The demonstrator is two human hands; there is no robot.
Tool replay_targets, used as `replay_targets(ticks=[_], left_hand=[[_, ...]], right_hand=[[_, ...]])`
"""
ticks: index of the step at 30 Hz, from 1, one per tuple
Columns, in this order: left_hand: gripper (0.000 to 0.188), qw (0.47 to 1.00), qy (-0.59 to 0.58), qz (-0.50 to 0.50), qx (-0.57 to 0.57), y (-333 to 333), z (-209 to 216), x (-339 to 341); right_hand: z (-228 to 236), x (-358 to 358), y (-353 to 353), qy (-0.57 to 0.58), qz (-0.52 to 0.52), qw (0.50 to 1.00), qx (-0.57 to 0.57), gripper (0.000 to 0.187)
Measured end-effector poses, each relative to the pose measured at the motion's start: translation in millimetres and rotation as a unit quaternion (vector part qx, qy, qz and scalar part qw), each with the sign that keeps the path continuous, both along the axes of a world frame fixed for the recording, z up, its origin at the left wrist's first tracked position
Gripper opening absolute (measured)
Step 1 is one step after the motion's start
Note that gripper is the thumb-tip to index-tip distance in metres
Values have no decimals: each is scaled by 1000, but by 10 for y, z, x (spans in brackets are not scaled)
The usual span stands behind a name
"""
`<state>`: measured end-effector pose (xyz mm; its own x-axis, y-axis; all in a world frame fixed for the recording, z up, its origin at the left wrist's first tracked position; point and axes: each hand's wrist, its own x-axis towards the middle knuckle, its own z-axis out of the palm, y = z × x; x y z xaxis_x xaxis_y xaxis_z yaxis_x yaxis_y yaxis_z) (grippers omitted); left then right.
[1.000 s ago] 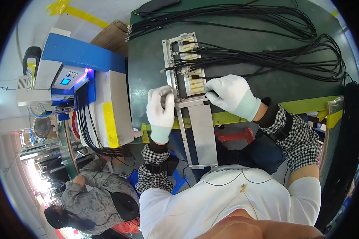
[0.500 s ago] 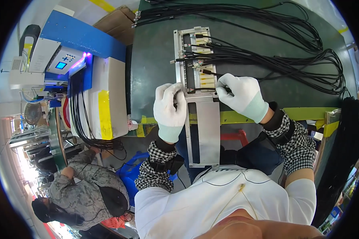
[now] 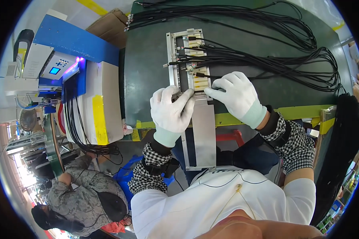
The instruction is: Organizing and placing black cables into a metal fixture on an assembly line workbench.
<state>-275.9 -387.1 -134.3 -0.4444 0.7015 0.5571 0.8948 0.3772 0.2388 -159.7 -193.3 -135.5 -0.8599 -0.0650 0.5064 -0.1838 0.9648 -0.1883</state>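
Observation:
A long silver metal fixture [image 3: 172, 59] lies on the green table, with a row of pale yellow slots along it. Black cables [image 3: 243, 59] lead into it from the right, several with their connector ends resting on the slots. My white-gloved left hand [image 3: 171, 113] is over its near left end, fingers apart, one digit reaching to the lowest slot. From the other side, my gloved right hand [image 3: 237, 97] brings its thumb to that slot's right end, index finger raised apart from it. A short dark piece lies in the slot between them. I see nothing gripped in either hand.
A flat silver plate [image 3: 204, 137] extends from the fixture past the table's yellow-taped edge toward me. More black cables [image 3: 223, 12] lie at the back. On the left stands a blue and white machine [image 3: 73, 40] with a lit screen. A person in camouflage [image 3: 83, 187] sits lower left.
My left hand has opened out, a digit now reaching across to the lowest slot. The right hand has shifted slightly left and down, its thumb now at that slot. The whole view has drifted slightly.

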Motion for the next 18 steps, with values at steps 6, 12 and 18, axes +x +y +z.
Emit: replay_targets(ticks=[6, 12, 18], left_hand=[[13, 996, -85, 13, 28, 215, -10, -180], [11, 992, -120, 46, 12, 417, 27, -285], [7, 984, -113, -26, 134, 458, 34, -267]], right_hand=[[54, -24, 45, -29, 5, 999, 20, 31], [160, -286, 274, -110, 31, 978, -172, 19], [149, -471, 266, -19, -27, 990, -135, 15]])
